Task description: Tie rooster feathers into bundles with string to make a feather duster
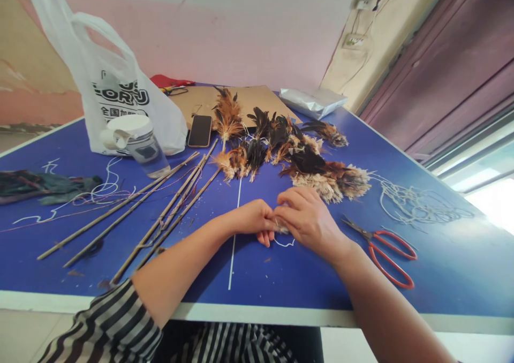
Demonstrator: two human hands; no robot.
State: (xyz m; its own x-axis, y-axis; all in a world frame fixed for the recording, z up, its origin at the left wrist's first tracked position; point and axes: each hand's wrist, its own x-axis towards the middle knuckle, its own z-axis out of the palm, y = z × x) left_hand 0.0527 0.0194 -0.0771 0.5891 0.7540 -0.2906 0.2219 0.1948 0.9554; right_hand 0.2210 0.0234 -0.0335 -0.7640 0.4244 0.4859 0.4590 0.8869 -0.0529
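Note:
My left hand (pixel 257 219) is closed, thumb and forefinger pinching a small pale tuft of feathers (pixel 282 226), mostly hidden by my fingers. Against it, my right hand (pixel 307 218) has its fingers bent together at the same tuft. A thin white string (pixel 284 244) curves below, between the two hands. Just beyond my right hand lie bunches of feathers: pale speckled ones (pixel 319 186), a brown-grey one (pixel 353 181) and a black one (pixel 307 160). Red-handled scissors (pixel 391 250) rest partly spread, right of my right hand.
Several thin sticks (pixel 168 218) lie at left on the blue table (pixel 249 299). Behind them stand a clear plastic cup (pixel 146 149) and a white plastic bag (pixel 132 95). A phone (pixel 199 131), cardboard (pixel 261 98), a silver packet (pixel 313 101) and tangled string (pixel 413 199) are farther out.

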